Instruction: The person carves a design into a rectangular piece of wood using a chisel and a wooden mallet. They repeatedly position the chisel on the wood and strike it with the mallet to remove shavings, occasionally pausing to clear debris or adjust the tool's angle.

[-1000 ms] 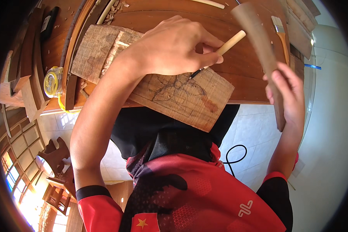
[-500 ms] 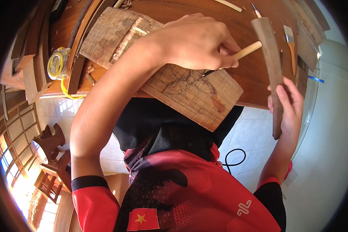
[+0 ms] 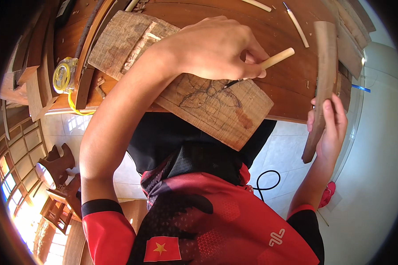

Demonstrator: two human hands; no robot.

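Observation:
My left hand (image 3: 223, 51) is closed round a carving chisel (image 3: 278, 58) with a pale wooden handle. The chisel's dark blade slants down to the left, its tip at the drawn flower (image 3: 210, 99) on a wooden board (image 3: 247, 108). Whether the tip touches the wood, I cannot tell. A groove with torn, pale fibres crosses the board's far left part, and my left forearm hides its middle. Off to the right, my right hand (image 3: 329, 126) grips a long brown strip of wood (image 3: 325, 62) near its lower end. The strip stands apart from the chisel handle.
A second chisel (image 3: 297, 26) and a pale rod (image 3: 257, 5) lie on the far side of the table (image 3: 292, 99). At the left are a yellow tape measure (image 3: 64, 76) and wood strips (image 3: 88, 44). Wood pieces (image 3: 349, 33) are stacked far right. A black cable loop (image 3: 269, 172) lies below.
The wood strip in my right hand has swung to the right, away from the chisel handle, now covering the brush. My left hand, chisel and board have shifted slightly left in view.

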